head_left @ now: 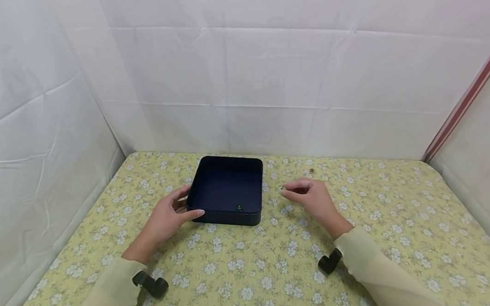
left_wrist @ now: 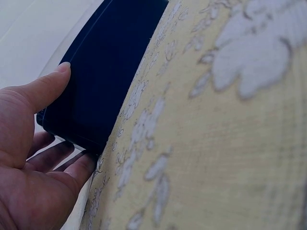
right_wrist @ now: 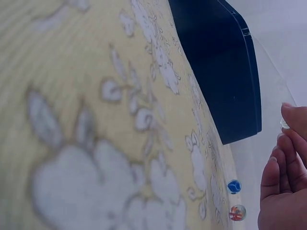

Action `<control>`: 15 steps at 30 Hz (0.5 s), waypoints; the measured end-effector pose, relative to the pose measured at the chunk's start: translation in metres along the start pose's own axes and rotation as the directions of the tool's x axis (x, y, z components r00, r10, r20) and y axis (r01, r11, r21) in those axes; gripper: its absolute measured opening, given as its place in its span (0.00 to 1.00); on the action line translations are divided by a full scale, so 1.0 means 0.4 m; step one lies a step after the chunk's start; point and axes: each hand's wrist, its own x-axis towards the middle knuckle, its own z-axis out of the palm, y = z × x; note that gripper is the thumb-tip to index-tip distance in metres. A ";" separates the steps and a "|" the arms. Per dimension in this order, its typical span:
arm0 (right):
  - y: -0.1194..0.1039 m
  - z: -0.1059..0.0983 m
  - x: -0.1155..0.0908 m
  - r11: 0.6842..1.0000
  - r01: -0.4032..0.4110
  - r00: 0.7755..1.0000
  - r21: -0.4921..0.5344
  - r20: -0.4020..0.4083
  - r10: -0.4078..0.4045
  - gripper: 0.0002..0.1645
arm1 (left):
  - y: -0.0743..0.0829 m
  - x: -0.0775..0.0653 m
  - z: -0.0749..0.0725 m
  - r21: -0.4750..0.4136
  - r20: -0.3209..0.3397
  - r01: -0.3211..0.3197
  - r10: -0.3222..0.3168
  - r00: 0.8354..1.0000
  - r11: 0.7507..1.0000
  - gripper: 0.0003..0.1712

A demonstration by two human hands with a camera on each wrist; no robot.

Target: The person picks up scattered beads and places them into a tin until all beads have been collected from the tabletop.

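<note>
A dark navy square box, open at the top, stands on the floral cloth. A few small greenish marbles lie inside it near the front wall; their exact number is unclear. My left hand grips the box's front left corner, thumb on the front wall and fingers along the left side. To the right of the box, my right hand pinches a small clear marble between thumb and fingertips, held above the cloth. A blue marble and an orange-and-white marble lie beyond that hand.
A yellow cloth with white flowers covers the table. White sheeting rises behind and at both sides. A small brownish marble sits near the back edge, behind the right hand. Each wrist wears a black camera mount.
</note>
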 end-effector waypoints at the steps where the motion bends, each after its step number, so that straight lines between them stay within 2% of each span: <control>1: -0.001 0.002 0.001 1.000 0.001 1.000 -0.001 -0.001 -0.001 0.21 | 0.000 0.000 0.000 0.000 -0.001 -0.002 0.002 1.000 1.000 0.54; 15: -0.017 0.027 0.021 0.999 0.035 0.999 0.001 0.033 -0.035 0.24 | -0.003 0.002 -0.001 -0.004 0.000 0.003 -0.003 1.000 1.000 0.55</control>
